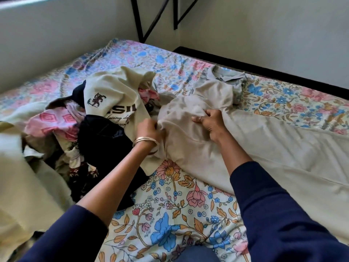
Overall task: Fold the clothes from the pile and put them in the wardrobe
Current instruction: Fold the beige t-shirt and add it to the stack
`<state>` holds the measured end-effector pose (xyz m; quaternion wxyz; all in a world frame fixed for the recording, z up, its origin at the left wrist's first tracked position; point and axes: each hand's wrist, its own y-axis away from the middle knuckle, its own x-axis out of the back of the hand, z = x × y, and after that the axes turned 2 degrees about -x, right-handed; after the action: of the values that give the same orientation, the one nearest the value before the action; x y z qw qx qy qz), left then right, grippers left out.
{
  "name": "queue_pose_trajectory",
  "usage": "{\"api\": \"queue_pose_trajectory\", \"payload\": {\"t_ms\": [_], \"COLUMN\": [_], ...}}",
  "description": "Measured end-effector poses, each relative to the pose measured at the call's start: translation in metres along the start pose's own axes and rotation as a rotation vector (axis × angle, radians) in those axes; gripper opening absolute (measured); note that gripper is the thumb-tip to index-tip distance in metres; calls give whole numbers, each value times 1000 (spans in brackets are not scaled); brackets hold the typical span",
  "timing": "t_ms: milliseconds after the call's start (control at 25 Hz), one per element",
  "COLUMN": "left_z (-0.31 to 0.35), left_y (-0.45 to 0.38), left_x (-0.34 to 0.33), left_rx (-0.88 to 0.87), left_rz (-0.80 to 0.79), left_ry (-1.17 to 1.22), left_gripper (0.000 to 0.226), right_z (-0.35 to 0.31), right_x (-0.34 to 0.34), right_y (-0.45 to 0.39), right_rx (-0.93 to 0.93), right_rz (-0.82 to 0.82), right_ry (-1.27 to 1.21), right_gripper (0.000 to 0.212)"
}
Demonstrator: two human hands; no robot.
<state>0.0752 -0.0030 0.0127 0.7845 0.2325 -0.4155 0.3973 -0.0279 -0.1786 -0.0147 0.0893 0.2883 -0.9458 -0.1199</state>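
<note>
**Beige garment gathered on the bed**

While both hands bunch its cloth, the beige garment (198,133) lies spread across the floral bedsheet (170,205), trailing off to the right. The left hand (149,129) — bangles (144,141) at the wrist — pinches a fold at the garment's left edge; the right hand (210,122) grips a gathered ridge near its middle. Just left sits the pile of clothes (90,129), a cream printed shirt (113,99) on top.
</note>
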Motion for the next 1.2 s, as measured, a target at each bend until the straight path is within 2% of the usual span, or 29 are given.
{"api": "queue_pose_trajectory", "payload": {"t_ms": [80,120,160,200,320,440,520,600,680,760,800,880,960,1080,1120,1200], "left_z": [-2,-2,-2,-2,-11,-17,-16,-15,-19,-30,-36,-49,-60,-61,-61,-63], "left_y": [-7,-10,-11,-11,-14,-23,-26,-27,-24,-17,-13,-11,-16,-14,-11,-6], "left_x": [6,7,8,8,9,17,20,21,19,18,20,23,24,25,25,25], "left_rx": [-49,-68,-95,-139,-257,-265,-284,-321,-361,-407,-416,-415,-433,-490,-507,-533], "left_rz": [109,129,126,132,72,27,53,64,17,-109,-185,-273,-257,-151,-104,-17], "left_ry": [426,559,553,420,-109,-313,-303,-255,-253,-240,-188,-118,-149,-166,-140,-80], "left_gripper": [19,15,12,13,31,46,50,50,49,50,55,65,60,35,30,26], "right_z": [-4,-7,-9,-11,-17,-24,-24,-13,10,41,58,79,81,72,69,66], "right_x": [5,9,14,19,33,45,53,67,89,111,120,133,135,118,109,95], "right_y": [1,0,-2,-4,-6,4,16,33,55,77,84,95,98,97,95,86], "right_rx": [82,105,116,111,145,258,314,329,299,251,230,199,203,199,180,106], "right_rz": [59,84,103,117,94,110,138,88,-33,-128,-97,104,284,297,274,188], "right_ry": [-50,-110,-181,-226,-171,-176,-307,-325,-132,190,314,458,473,396,399,485], "right_gripper": [21,21,22,24,29,32,41,49,47,45,48,52,45,17,14,40]}}
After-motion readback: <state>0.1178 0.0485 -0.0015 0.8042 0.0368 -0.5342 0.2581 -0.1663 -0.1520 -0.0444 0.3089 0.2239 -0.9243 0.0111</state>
